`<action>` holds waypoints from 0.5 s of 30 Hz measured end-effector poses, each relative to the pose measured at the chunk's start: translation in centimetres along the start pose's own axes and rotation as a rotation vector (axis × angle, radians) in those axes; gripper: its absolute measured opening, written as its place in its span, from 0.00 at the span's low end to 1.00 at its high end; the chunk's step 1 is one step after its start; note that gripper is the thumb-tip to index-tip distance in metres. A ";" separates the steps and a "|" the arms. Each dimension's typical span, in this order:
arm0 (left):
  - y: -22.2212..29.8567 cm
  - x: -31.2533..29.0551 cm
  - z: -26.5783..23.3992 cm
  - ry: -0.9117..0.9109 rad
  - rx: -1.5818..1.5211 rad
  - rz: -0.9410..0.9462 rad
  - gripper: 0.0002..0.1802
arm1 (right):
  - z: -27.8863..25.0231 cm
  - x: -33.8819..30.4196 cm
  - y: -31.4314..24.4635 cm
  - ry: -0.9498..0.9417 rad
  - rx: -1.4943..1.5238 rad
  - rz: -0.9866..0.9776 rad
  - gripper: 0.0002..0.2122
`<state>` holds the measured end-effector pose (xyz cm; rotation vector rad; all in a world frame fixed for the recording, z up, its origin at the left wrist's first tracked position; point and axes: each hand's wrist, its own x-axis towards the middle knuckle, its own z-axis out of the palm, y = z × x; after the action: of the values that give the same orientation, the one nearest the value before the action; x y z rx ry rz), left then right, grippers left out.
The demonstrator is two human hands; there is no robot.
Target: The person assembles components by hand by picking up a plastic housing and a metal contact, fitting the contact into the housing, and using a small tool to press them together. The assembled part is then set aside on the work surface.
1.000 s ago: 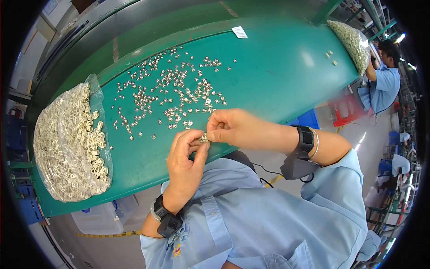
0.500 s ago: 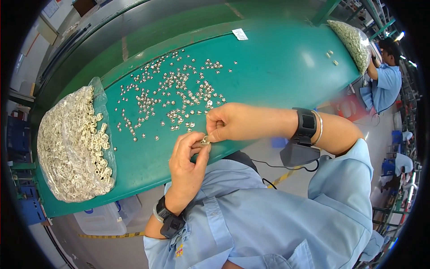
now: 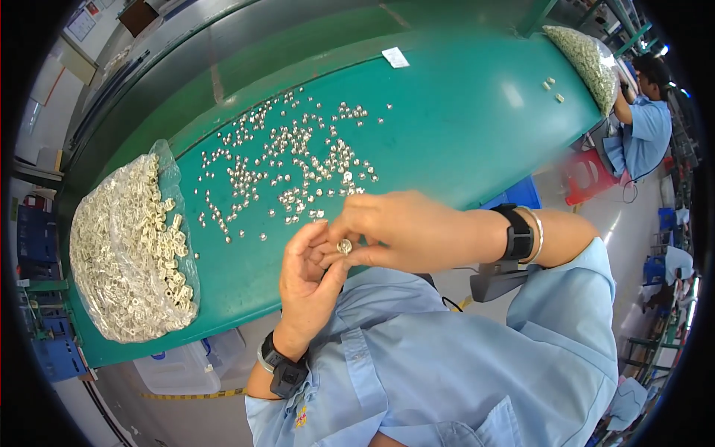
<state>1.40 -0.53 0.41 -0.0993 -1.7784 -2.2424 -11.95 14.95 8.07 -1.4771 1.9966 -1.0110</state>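
Note:
Close to the table's near edge, both of my hands meet around a small part with a round silver metal face (image 3: 344,246). My left hand (image 3: 304,272) is closed, its thumb and fingertips at the left side of the part. From the right, my right hand (image 3: 398,229) pinches at the same part, its thumb below and bent fingers above. Whatever sits beneath the metal face is hidden by the fingers. Beyond my hands, many small shiny round metal pieces (image 3: 298,145) lie scattered over the green table (image 3: 447,112).
An open clear bag of cream plastic parts (image 3: 126,253) stands at the left. Another full bag (image 3: 585,67) is at the far right, near loose cream pieces (image 3: 550,83) and a co-worker in blue (image 3: 646,130). A white paper slip (image 3: 395,57) lies at the back. A plastic bin (image 3: 179,369) is below.
My right hand has come lower and turned over the part. The part's round metal face now shows between the fingers. My left hand remains close to its earlier place.

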 end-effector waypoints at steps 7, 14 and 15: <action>1.6 1.2 -0.9 0.170 0.051 -0.080 0.33 | -3.2 5.0 3.2 0.202 -0.134 -0.082 0.09; 3.9 -0.4 -6.2 0.260 0.282 -0.091 0.24 | -13.2 16.8 13.6 0.461 -0.380 0.169 0.11; 4.4 -0.8 -7.1 0.282 0.379 -0.068 0.22 | -13.9 18.1 15.2 0.498 -0.442 0.210 0.11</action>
<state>4.10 -8.15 2.63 0.3392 -2.0260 -1.8091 -37.08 4.21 6.08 -1.2558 2.8119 -0.9522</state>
